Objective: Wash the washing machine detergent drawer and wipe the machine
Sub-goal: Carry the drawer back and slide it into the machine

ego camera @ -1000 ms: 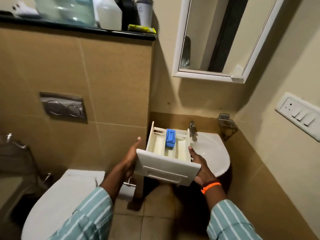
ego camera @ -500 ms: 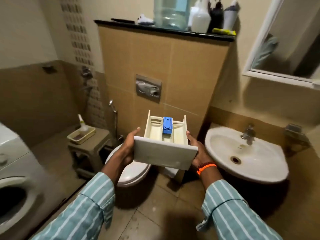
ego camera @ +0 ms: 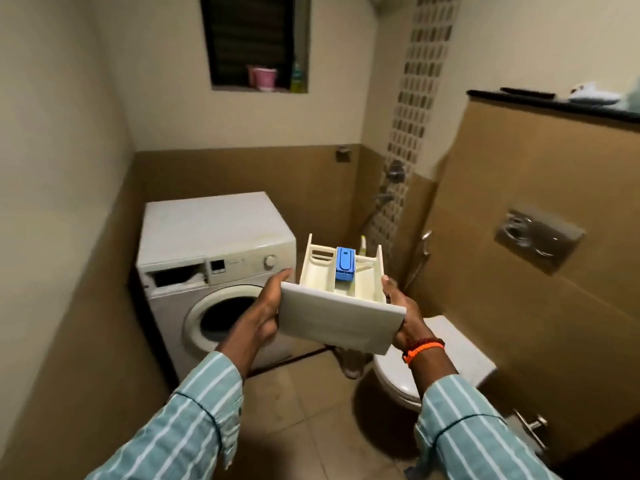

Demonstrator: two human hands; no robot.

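I hold the white detergent drawer [ego camera: 337, 322] level in front of me, its front panel toward me and a blue insert [ego camera: 345, 264] in the middle compartment. My left hand [ego camera: 268, 308] grips its left side and my right hand [ego camera: 403, 315] grips its right side. The white front-loading washing machine [ego camera: 214, 237] stands in the back left corner, behind and to the left of the drawer. Its empty drawer slot [ego camera: 178, 273] gapes at the top left of the front. Its round door opening [ego camera: 225, 315] shows dark.
A toilet [ego camera: 446, 362] with closed lid sits at the right under a flush plate [ego camera: 538, 235]. A hand shower [ego camera: 424, 244] hangs on the back wall. A window ledge [ego camera: 263, 86] holds pink cups and bottles. A black shelf [ego camera: 554, 102] tops the right wall. Tiled floor [ego camera: 294, 410] lies below.
The view has swung left from the sink and toilet to the washing machine. Both hands have kept hold of the drawer in front of me.
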